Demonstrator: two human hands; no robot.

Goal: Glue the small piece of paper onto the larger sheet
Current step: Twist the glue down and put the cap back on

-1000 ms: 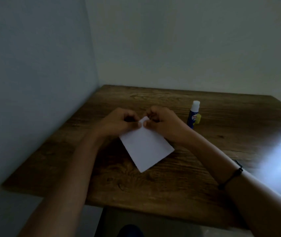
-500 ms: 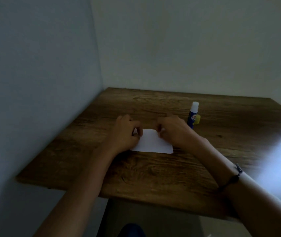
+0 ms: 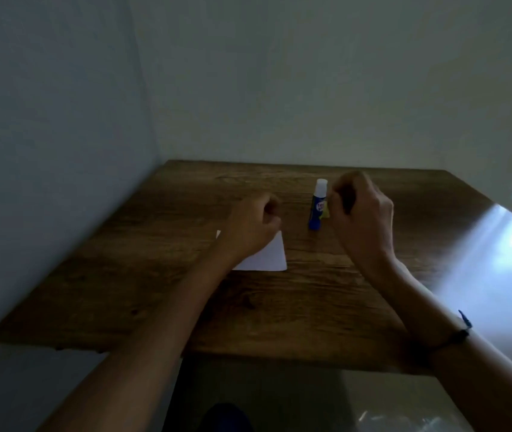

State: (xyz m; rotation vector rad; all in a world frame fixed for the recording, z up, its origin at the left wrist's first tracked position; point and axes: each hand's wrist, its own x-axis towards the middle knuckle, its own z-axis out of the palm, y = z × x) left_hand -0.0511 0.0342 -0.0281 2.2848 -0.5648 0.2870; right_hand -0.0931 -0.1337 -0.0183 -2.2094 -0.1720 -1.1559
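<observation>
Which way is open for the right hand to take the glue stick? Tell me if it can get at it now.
Probably yes. The right hand hovers just right of the upright glue stick, nothing between them. The left hand rests on the paper, clear of that path.

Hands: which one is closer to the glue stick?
The right hand, curled just beside the upright glue stick. The left hand sits over the white paper, farther left.

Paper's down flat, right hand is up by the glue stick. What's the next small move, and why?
Probably close the right hand around the glue stick and lift it. The stick stands upright and capped, just left of that hand, not gripped. The left hand rests over the white sheet on the table, so the right is free.
</observation>
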